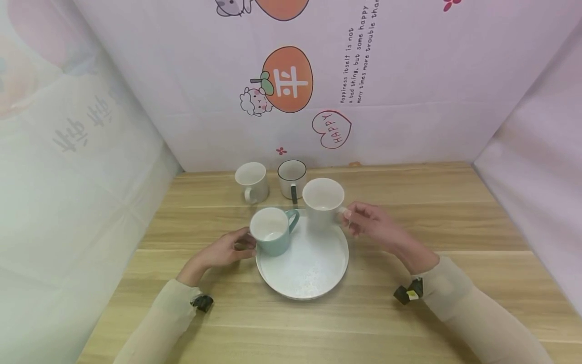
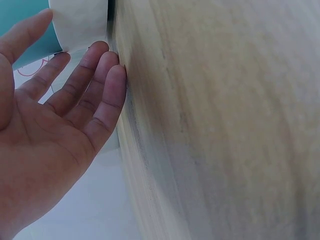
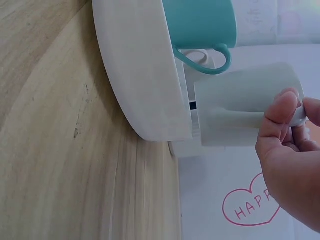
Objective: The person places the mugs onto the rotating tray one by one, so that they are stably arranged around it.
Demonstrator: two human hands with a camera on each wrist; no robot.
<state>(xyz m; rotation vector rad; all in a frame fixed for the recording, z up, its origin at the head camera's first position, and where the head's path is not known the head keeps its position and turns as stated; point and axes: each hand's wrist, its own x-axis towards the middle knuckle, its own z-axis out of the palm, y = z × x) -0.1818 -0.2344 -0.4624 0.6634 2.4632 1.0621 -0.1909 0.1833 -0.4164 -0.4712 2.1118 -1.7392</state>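
Observation:
A round white tray (image 1: 304,273) with a raised side sits on the wooden table. On its left part stands a teal mug (image 1: 275,242), white inside, its handle pointing to the far right. My left hand (image 1: 227,248) is at the tray's left edge beside this mug, fingers loosely extended, fingertips right at the tray's side in the left wrist view. With thumb and fingers my right hand (image 1: 370,222) pinches the handle of a white mug (image 1: 322,208). That mug is upright over the tray's far right part; the right wrist view shows a narrow gap between its base and the tray rim.
Behind the tray stand a plain white mug (image 1: 252,184) and, to its right, a white mug with a black rim and dark handle (image 1: 291,182). A printed cloth (image 1: 409,101) hangs along the table's far edge, with pale cloth at both sides.

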